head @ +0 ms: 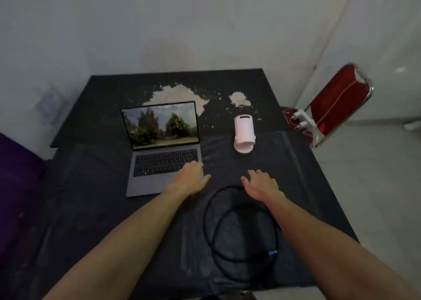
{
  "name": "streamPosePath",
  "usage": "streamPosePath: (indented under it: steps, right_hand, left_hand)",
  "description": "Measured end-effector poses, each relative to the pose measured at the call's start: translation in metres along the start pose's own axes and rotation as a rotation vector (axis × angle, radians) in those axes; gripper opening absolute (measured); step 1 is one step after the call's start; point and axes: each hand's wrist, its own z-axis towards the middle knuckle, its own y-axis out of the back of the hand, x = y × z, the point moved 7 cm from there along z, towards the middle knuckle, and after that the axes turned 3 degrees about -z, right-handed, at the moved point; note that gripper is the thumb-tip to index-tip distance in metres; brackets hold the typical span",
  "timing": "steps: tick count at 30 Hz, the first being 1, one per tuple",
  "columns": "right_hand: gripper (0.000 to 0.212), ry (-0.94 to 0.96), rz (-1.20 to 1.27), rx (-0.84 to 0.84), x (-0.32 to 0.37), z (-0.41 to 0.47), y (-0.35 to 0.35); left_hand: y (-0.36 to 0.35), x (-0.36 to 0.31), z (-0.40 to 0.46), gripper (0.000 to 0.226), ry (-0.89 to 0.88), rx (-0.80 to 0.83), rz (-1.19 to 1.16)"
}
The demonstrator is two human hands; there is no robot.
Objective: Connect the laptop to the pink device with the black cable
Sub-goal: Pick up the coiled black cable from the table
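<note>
An open grey laptop (159, 149) with trees on its screen sits at the left of the dark table (91, 185). To its right stands the pale pink device (244, 132), tilted on its round base. A black cable (210, 231) lies coiled near the front edge, with a blue-tipped plug at its lower right. My left hand (192, 177) rests palm down at the laptop's right front corner, empty. Just beyond the coil, my right hand (262, 183) lies flat on the cloth, fingers apart, holding nothing.
White worn patches (173, 95) mark the back of the tabletop. A red chair (337, 105) with a white power strip (304, 119) on its seat stands at the right. A purple thing (16, 169) is at the left. Walls enclose the back.
</note>
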Motion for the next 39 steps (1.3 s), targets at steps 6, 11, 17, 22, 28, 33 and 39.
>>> streamPosePath:
  steps: [6,11,17,22,28,33,39]
  right_hand:
    - [0.054,-0.091,-0.050,0.157,-0.066,-0.003,-0.055]
    - [0.054,-0.085,-0.021,0.243,-0.092,0.010,-0.080]
    - [0.048,-0.047,0.021,0.201,-0.088,0.024,-0.099]
    - [0.041,-0.035,-0.001,0.154,-0.082,0.029,-0.104]
    - [0.035,-0.042,-0.079,0.182,-0.068,0.029,-0.107]
    - [0.040,-0.049,0.102,0.310,-0.059,0.034,-0.099]
    - [0.048,-0.040,0.298,0.189,-0.029,0.049,-0.031]
  left_hand:
    - [-0.095,-0.025,-0.003,0.034,-0.036,0.075,0.061]
    - [-0.149,-0.030,-0.002,0.026,0.012,0.155,0.088]
    - [-0.167,-0.002,-0.021,0.025,0.215,0.045,0.124]
    - [-0.167,0.038,-0.054,0.038,0.620,-0.029,-0.002]
    - [-0.171,0.048,-0.065,0.036,0.741,0.042,-0.119]
    - [-0.139,0.054,-0.056,0.021,0.724,-0.087,-0.315]
    - [-0.064,0.061,-0.037,0.025,0.699,-0.180,-0.381]
